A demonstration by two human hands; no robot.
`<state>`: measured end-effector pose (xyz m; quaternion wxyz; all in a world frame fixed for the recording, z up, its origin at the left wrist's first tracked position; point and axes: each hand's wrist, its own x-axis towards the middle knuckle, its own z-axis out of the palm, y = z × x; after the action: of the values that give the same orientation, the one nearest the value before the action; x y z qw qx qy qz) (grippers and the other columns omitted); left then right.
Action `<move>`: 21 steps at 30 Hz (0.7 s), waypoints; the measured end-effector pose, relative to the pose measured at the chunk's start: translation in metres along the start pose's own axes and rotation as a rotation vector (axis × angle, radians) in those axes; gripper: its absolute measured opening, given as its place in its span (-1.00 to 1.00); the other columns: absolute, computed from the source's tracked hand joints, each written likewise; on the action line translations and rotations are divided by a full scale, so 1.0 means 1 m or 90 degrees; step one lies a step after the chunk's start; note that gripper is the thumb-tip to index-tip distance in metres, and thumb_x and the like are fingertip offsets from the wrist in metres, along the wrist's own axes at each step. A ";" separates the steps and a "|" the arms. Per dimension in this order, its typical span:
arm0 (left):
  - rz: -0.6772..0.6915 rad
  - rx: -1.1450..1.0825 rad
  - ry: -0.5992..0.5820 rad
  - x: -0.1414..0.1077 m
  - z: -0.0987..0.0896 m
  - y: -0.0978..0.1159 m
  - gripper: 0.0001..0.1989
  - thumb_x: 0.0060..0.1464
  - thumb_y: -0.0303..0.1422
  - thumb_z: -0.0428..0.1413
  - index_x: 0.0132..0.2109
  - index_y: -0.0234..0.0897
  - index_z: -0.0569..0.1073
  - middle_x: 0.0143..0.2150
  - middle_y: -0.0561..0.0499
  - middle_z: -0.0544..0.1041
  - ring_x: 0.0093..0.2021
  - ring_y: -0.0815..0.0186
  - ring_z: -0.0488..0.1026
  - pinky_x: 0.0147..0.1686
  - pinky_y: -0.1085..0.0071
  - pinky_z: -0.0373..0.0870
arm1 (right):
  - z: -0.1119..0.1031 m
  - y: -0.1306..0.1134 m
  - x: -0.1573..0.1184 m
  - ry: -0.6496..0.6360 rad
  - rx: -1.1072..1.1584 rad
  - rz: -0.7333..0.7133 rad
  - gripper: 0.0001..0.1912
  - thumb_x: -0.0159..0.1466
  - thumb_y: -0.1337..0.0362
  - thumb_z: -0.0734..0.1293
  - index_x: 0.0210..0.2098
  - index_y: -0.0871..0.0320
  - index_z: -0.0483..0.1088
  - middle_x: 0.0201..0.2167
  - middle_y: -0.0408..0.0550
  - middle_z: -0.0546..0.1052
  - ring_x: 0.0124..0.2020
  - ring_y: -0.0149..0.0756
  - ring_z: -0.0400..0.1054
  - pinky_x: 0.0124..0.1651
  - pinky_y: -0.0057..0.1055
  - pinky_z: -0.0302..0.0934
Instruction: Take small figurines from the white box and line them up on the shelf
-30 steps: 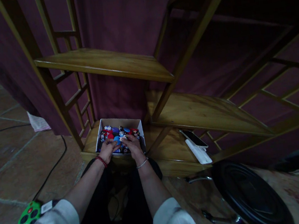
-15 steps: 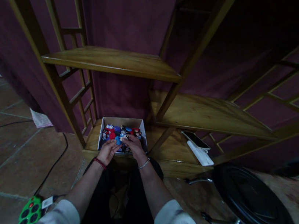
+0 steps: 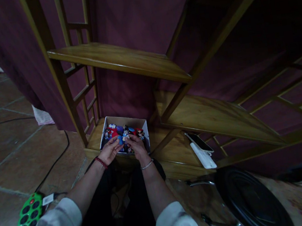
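Note:
A shallow white cardboard box (image 3: 142, 124) stands on the low wooden shelf, filled with small colourful toy figures (image 3: 140, 132) in red, blue, purple and white. Over its front edge, my left hand (image 3: 110, 151), with a dark red bead bracelet, pinches a small blue piece (image 3: 120, 139) between thumb and fingers. My right hand (image 3: 137, 146), wearing a silver bracelet, comes in from the other side. Its fingertips close on a small pale and blue figure (image 3: 126, 134) beside the blue piece. I cannot tell whether these two are joined.
A wooden shelf board (image 3: 115, 60) overhangs the box. To the right lie a phone (image 3: 199, 141) and a white oblong object (image 3: 202, 155). A black round-seated stool (image 3: 250, 198) is at the lower right. On the floor at left sits a green power strip (image 3: 28, 218) with cables.
The view has shifted slightly, so the shelf and box appear a little farther right. Both hands stay close together over the box, with the blue piece still at the left fingertips.

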<state>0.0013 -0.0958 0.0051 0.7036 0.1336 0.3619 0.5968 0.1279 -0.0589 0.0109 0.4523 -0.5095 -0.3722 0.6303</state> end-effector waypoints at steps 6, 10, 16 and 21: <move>0.007 -0.029 -0.013 -0.001 0.001 0.000 -0.79 -0.10 -0.57 0.13 -0.24 -0.33 0.41 -0.32 0.02 0.51 -0.33 0.43 0.46 -0.09 0.33 0.35 | 0.001 0.001 -0.001 0.006 -0.019 -0.021 -0.49 -0.22 0.18 0.45 -0.26 0.21 0.40 -0.48 -0.15 0.47 -0.48 -0.45 0.30 -0.44 -0.54 0.15; 0.000 -0.036 -0.005 -0.002 0.002 0.000 -0.83 -0.10 -0.60 0.12 -0.29 -0.35 0.42 -0.34 0.03 0.51 -0.32 0.43 0.46 -0.08 0.34 0.35 | 0.001 0.001 -0.001 0.000 -0.024 -0.049 -0.50 -0.21 0.17 0.44 -0.27 0.22 0.39 -0.48 -0.15 0.46 -0.49 -0.46 0.28 -0.44 -0.53 0.14; -0.009 -0.038 0.002 -0.002 0.002 0.000 -0.94 -0.08 -0.60 0.10 -0.39 -0.41 0.42 -0.40 -0.01 0.51 -0.32 0.41 0.46 -0.10 0.38 0.35 | 0.000 0.006 0.004 -0.005 -0.060 -0.091 -0.52 -0.20 0.17 0.43 -0.29 0.23 0.37 -0.51 -0.18 0.44 -0.50 -0.45 0.26 -0.43 -0.50 0.14; -0.010 -0.037 0.014 -0.001 0.000 -0.002 -0.93 -0.07 -0.61 0.09 -0.43 -0.41 0.41 -0.45 0.01 0.51 -0.36 0.42 0.46 -0.10 0.36 0.36 | -0.001 0.013 0.009 0.000 -0.095 -0.134 -0.57 -0.14 0.17 0.39 -0.28 0.20 0.35 -0.45 -0.15 0.45 -0.45 -0.40 0.30 -0.38 -0.47 0.17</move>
<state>0.0023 -0.0968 0.0042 0.7079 0.1040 0.3530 0.6029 0.1256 -0.0544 -0.0038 0.4768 -0.4996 -0.4695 0.5501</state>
